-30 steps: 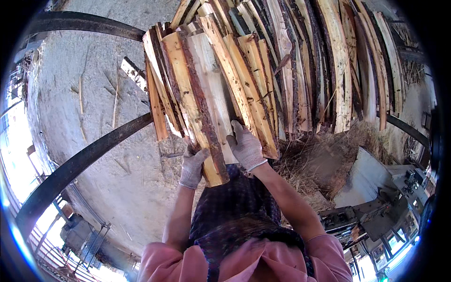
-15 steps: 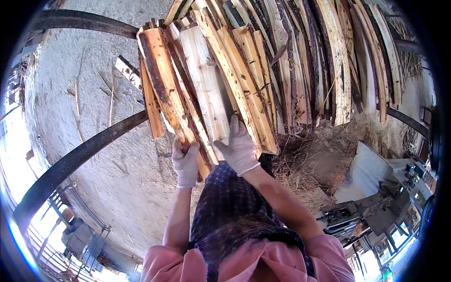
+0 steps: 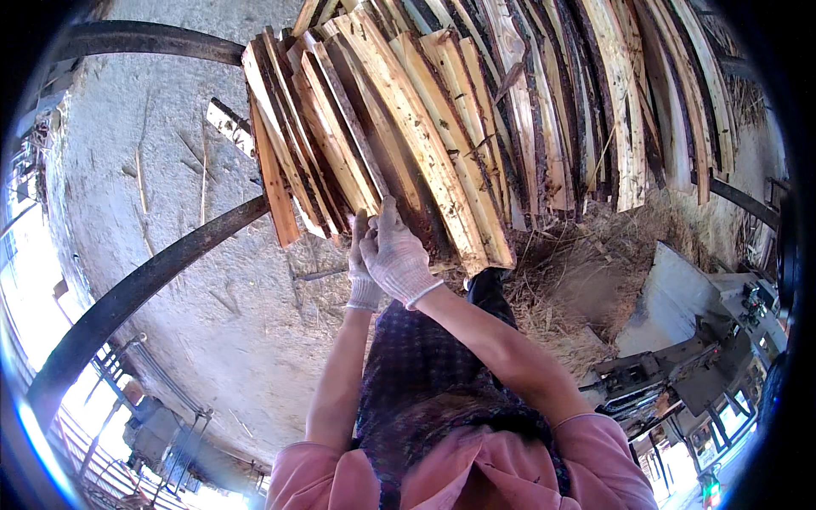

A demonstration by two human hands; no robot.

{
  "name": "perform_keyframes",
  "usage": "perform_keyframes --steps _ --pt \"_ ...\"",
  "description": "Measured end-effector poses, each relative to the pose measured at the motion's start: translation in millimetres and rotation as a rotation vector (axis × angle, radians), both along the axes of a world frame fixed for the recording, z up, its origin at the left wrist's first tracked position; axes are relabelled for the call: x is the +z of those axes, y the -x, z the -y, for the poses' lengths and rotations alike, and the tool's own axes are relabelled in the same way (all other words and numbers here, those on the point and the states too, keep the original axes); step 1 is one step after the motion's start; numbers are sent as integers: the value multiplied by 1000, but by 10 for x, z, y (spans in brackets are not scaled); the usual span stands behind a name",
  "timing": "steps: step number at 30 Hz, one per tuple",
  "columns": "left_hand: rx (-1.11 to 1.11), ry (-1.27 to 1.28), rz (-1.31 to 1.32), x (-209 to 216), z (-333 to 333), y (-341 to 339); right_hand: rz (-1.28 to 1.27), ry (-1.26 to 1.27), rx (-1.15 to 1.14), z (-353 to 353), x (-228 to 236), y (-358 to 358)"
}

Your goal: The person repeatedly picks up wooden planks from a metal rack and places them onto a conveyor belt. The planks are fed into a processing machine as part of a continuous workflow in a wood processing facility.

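Split slab (image 3: 337, 143) is being touched at its near end, left of the wider slabs (image 3: 414, 127), by the left hand (image 3: 360, 265) and right hand (image 3: 398, 257), bunched together; finger closure is being obscured, cannot tell. Toppling is being risked, should pushing be uneven.

On my left hand (image 3: 360, 274) and right hand (image 3: 397, 257) I am wearing off-white knitted gloves (image 3: 405, 274) with ribbed pale cuffs (image 3: 364, 295). I am also wearing a pink, short-sleeved cloth shirt (image 3: 599, 463) under a dark, purplish, small-patterned fabric apron (image 3: 421, 374).
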State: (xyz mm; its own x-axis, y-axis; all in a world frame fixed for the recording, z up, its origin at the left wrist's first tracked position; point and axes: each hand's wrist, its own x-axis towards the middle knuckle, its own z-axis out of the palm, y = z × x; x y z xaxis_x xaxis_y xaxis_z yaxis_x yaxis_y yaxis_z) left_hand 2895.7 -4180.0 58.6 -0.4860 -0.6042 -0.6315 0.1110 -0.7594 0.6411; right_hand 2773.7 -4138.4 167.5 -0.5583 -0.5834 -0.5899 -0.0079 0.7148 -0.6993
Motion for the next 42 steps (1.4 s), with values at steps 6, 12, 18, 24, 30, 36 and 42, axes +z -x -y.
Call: perform_keyframes --steps 6,12,18,24,30,36,42 --pt "-373 569 547 181 105 460 223 295 56 -485 -744 183" --pt "-230 223 561 124 528 342 473 200 478 -262 -312 344" --pt "-223 149 520 297 763 25 351 113 73 -791 -81 209" --pt "-353 150 445 1074 473 -101 520 250 -212 -1282 312 650" --pt "-690 203 206 2196 -519 762 580 590 -675 -1190 969 495" --pt "-1521 1000 93 2587 -1776 1595 274 533 -1021 -3094 1597 700" --pt "-1373 625 -25 2630 -2710 1493 -293 354 -1429 -4917 2317 18"
